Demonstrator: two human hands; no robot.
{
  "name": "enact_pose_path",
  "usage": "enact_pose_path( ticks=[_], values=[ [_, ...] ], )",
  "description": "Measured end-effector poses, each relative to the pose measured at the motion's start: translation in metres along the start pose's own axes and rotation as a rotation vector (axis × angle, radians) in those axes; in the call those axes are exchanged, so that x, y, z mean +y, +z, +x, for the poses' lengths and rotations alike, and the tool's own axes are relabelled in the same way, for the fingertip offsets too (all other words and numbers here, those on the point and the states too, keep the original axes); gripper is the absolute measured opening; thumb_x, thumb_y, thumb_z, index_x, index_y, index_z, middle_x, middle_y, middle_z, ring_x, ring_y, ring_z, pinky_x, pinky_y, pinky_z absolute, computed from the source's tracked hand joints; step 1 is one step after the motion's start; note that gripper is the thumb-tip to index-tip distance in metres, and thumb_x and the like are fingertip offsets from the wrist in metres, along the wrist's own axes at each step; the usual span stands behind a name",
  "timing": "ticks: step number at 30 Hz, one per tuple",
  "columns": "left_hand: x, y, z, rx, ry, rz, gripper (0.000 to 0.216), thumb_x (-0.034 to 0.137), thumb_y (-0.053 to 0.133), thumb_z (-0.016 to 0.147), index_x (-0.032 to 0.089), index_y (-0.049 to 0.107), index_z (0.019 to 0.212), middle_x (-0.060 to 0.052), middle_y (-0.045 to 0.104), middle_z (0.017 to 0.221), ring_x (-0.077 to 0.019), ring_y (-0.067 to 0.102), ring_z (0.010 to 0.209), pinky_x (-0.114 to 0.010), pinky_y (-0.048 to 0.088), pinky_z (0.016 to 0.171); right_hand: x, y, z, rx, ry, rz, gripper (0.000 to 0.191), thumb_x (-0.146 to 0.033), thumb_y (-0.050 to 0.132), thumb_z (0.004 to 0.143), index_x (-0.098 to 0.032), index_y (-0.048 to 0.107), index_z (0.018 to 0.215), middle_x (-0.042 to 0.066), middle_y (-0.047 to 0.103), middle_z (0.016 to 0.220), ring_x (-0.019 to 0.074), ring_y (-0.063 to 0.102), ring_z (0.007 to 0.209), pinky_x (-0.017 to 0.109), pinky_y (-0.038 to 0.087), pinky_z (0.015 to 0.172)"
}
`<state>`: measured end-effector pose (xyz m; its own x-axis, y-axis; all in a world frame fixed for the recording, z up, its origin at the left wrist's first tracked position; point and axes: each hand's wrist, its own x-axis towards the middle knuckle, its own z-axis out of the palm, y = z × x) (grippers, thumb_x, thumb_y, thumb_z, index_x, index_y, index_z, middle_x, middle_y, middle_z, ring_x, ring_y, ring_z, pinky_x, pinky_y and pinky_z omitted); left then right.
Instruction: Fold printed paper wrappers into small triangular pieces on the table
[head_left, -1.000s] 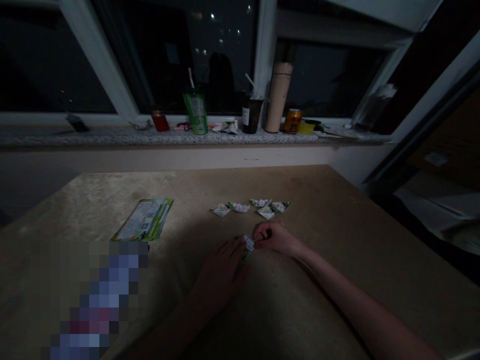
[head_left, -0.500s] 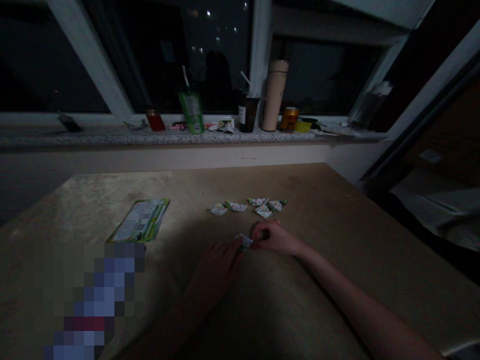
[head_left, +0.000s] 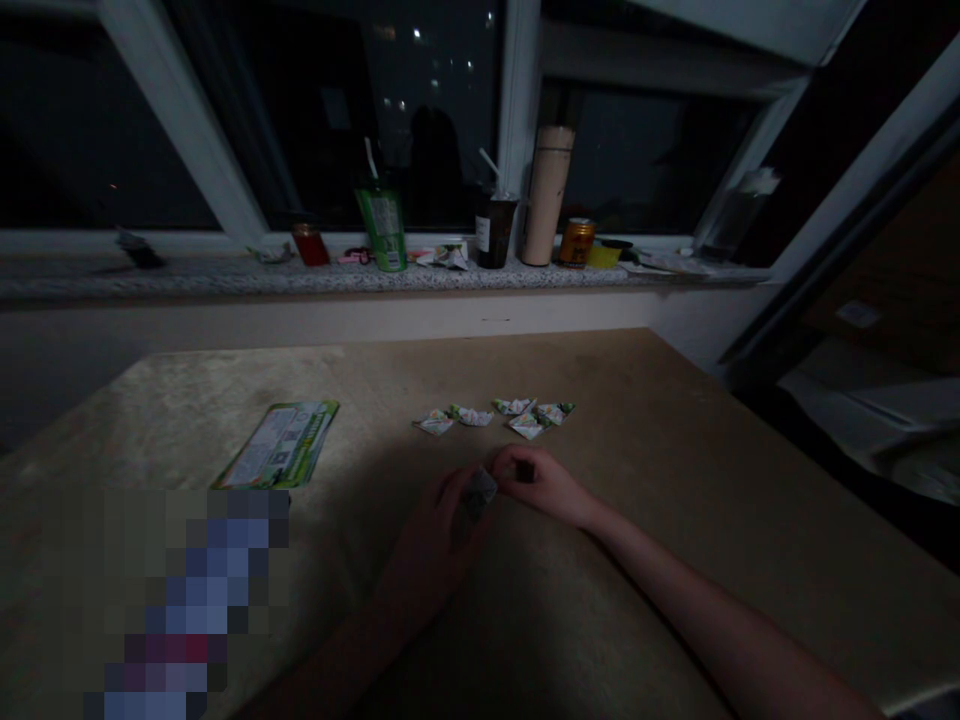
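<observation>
A small folded paper piece (head_left: 481,487) is pinched between both my hands just above the tan table (head_left: 675,480). My left hand (head_left: 439,535) curls round its left side. My right hand (head_left: 536,482) closes on its right side with bent fingers. The piece looks dark and lifted off the surface. A little beyond the hands lies a row of several small folded paper triangles (head_left: 496,416), white with green print.
A green printed leaflet (head_left: 279,457) lies flat at the left of the table. On the stone windowsill (head_left: 187,275) stand a green cup with a straw (head_left: 384,228), a dark cup (head_left: 492,228), a tall beige flask (head_left: 544,195), an orange can (head_left: 576,243) and a red jar (head_left: 309,243).
The paper piece lay lit and pressed near the table between my fingertips; now both hands have closed round it and raised it slightly, turning it into shadow. The view has shifted a little.
</observation>
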<state>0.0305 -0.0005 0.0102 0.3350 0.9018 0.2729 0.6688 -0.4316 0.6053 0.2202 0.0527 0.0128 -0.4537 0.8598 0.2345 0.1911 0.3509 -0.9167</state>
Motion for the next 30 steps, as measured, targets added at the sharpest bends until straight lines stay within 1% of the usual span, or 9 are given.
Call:
enact_pose_path(
  ticks=[6,11,14,17,19,21,24,27,30],
  values=[
    [0.000,0.000,0.001,0.015,-0.023,-0.097,0.040,0.027,0.055,0.086,0.025,0.045,0.125,-0.006,0.051,0.123,-0.0211,0.054,0.109,-0.036,0.045,0.093,-0.002,0.012,-0.003,0.019,-0.027,0.016,0.005,-0.022,0.063,0.077,-0.017,0.061,0.077,0.002,0.061,0.079,0.0143,0.056,0.076,0.025,0.043,0.070],
    [-0.001,0.000,0.003,0.049,-0.055,-0.204,0.027,0.030,0.047,0.090,0.023,0.054,0.115,-0.005,0.059,0.112,-0.0211,0.058,0.102,-0.037,0.047,0.090,-0.005,0.016,-0.004,0.026,-0.058,-0.032,0.002,-0.016,0.061,0.076,-0.017,0.062,0.075,0.001,0.059,0.079,0.0136,0.055,0.075,0.024,0.042,0.069],
    [-0.004,0.000,0.006,0.075,-0.117,-0.284,0.027,0.031,0.044,0.090,0.022,0.056,0.112,-0.005,0.063,0.109,-0.0214,0.060,0.101,-0.038,0.046,0.090,-0.001,0.016,-0.002,0.105,-0.072,-0.070,0.005,-0.013,0.060,0.073,-0.017,0.059,0.071,0.001,0.056,0.076,0.0136,0.053,0.074,0.024,0.041,0.066],
    [-0.007,0.002,0.008,0.074,-0.175,-0.391,0.029,0.032,0.046,0.088,0.020,0.054,0.113,-0.005,0.067,0.105,-0.0203,0.065,0.093,-0.034,0.050,0.082,0.006,0.014,0.000,0.179,-0.029,-0.057,0.008,-0.016,0.063,0.071,-0.018,0.055,0.073,-0.001,0.053,0.075,0.0132,0.050,0.071,0.023,0.039,0.062],
    [-0.010,0.003,0.009,0.080,-0.181,-0.370,0.028,0.033,0.046,0.088,0.018,0.052,0.111,-0.004,0.069,0.098,-0.0199,0.067,0.085,-0.032,0.053,0.074,0.009,0.012,0.001,0.149,0.036,0.030,0.012,-0.019,0.064,0.071,-0.018,0.054,0.076,-0.002,0.051,0.069,0.0119,0.048,0.064,0.022,0.037,0.056],
    [-0.012,0.004,0.009,0.091,-0.165,-0.294,0.023,0.032,0.046,0.088,0.019,0.054,0.104,-0.004,0.069,0.093,-0.0201,0.067,0.081,-0.032,0.053,0.072,0.009,0.011,0.001,0.111,0.097,0.101,0.012,-0.021,0.063,0.071,-0.018,0.052,0.076,-0.004,0.048,0.063,0.0107,0.045,0.057,0.021,0.034,0.051],
    [-0.015,0.001,0.009,0.065,-0.129,-0.205,0.017,0.028,0.046,0.087,0.020,0.059,0.096,-0.003,0.068,0.097,-0.0207,0.065,0.088,-0.034,0.049,0.080,0.008,0.009,0.000,0.086,0.137,0.087,0.010,-0.020,0.061,0.072,-0.018,0.052,0.074,-0.005,0.047,0.059,0.0097,0.044,0.054,0.020,0.032,0.049],
    [-0.017,-0.003,0.010,0.036,-0.088,-0.119,0.019,0.024,0.047,0.086,0.022,0.061,0.099,-0.003,0.066,0.104,-0.0222,0.060,0.098,-0.038,0.042,0.089,0.008,0.008,0.000,0.076,0.131,0.012,0.005,-0.017,0.059,0.073,-0.017,0.054,0.074,-0.005,0.049,0.060,0.0095,0.045,0.055,0.019,0.032,0.050],
    [-0.018,-0.007,0.011,0.012,-0.058,-0.052,0.021,0.022,0.050,0.086,0.024,0.061,0.104,-0.002,0.065,0.106,-0.0232,0.057,0.100,-0.040,0.039,0.091,0.011,0.007,0.000,0.075,0.103,-0.062,0.003,-0.016,0.059,0.075,-0.016,0.056,0.075,-0.004,0.050,0.061,0.0094,0.046,0.056,0.019,0.032,0.050]
  ],
)
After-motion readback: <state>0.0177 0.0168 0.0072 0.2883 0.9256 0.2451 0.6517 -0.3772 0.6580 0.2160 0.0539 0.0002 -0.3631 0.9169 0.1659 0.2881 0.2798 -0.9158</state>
